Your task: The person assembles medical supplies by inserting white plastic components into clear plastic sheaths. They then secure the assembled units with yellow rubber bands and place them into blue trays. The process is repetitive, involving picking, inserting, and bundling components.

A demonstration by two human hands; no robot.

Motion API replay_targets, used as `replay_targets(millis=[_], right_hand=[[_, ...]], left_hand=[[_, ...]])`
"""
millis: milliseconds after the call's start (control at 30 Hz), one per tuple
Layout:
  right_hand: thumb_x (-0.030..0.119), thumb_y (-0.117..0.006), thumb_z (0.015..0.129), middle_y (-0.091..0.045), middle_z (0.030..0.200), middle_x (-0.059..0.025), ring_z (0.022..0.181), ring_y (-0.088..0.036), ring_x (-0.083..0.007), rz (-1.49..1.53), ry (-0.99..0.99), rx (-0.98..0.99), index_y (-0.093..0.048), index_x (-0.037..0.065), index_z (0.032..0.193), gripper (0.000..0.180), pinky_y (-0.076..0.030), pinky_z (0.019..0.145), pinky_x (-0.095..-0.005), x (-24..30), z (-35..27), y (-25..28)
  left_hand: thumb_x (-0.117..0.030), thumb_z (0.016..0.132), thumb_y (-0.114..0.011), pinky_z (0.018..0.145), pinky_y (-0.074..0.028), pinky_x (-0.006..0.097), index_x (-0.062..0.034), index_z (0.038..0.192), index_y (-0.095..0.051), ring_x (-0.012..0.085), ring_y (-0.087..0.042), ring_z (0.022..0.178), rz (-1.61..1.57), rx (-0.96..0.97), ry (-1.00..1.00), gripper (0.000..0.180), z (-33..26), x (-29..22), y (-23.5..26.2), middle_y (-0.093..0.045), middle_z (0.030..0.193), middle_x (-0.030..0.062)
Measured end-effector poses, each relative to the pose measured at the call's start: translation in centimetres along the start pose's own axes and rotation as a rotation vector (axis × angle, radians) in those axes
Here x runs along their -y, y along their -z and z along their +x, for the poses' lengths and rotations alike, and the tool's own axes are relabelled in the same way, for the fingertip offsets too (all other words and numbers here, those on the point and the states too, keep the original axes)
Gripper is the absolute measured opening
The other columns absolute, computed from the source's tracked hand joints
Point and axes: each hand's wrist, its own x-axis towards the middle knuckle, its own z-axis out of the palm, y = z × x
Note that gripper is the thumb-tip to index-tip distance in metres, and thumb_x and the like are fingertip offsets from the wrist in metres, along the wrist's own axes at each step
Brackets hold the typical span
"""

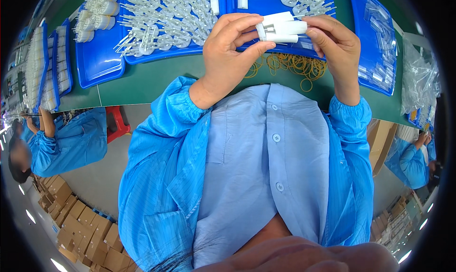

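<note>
Up in front of me, over the near edge of the blue trays, I hold a white plastic assembly (pixel 281 28). It has a flat base at its left end and several white blocks lying side by side along it. My left hand (pixel 232 48) is closed round the base, thumb below and fingers above. My right hand (pixel 335 41) pinches the other end of one block between thumb and fingers. Just below the assembly, a heap of yellow rubber bands (pixel 297 65) lies on the green table.
A blue tray (pixel 175 51) carries many white pronged parts; another blue tray (pixel 263 3) holds more, plus a white block (pixel 242 0). Clear tubes (pixel 380 29) fill a tray at right, beside plastic bags (pixel 420 77). Co-workers sit left and right; a red stool (pixel 116 124) stands at left.
</note>
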Motion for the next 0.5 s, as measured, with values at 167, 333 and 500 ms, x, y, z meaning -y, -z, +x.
replay_targets(millis=[167,333,500], right_hand=[[0.005,-0.074,0.083,-0.063,0.084,-0.0030,0.079,-0.057,-0.0101,-0.185,0.214,0.015,-0.076,0.003,0.099,0.017,-0.043,0.064,-0.0226,-0.16,0.38,-0.75],[0.005,-0.074,0.083,-0.062,0.084,-0.0031,0.079,-0.058,-0.0119,-0.272,0.243,0.003,-0.077,0.005,0.098,0.016,-0.044,0.065,-0.0234,-0.01,0.29,-0.80],[0.005,-0.074,0.083,-0.065,0.089,-0.0048,0.083,-0.061,-0.0141,-0.234,0.280,-0.032,-0.077,0.006,0.099,0.017,-0.047,0.068,-0.0243,0.05,0.51,-0.82]], left_hand=[[0.012,0.077,-0.074,0.097,-0.057,0.037,0.0036,0.119,-0.061,0.0254,-0.061,0.114,0.016,0.008,-0.030,0.045,-0.08,0.06,0.09,-0.051,0.124,0.0107],[0.011,0.077,-0.075,0.096,-0.057,0.037,0.0033,0.119,-0.062,0.0252,-0.061,0.114,0.104,0.022,-0.057,0.045,-0.07,-0.09,0.31,-0.052,0.123,0.0106],[0.012,0.077,-0.075,0.096,-0.057,0.037,0.0035,0.120,-0.061,0.0255,-0.061,0.113,-0.024,-0.001,-0.021,0.045,0.04,-0.21,0.12,-0.051,0.123,0.0107]])
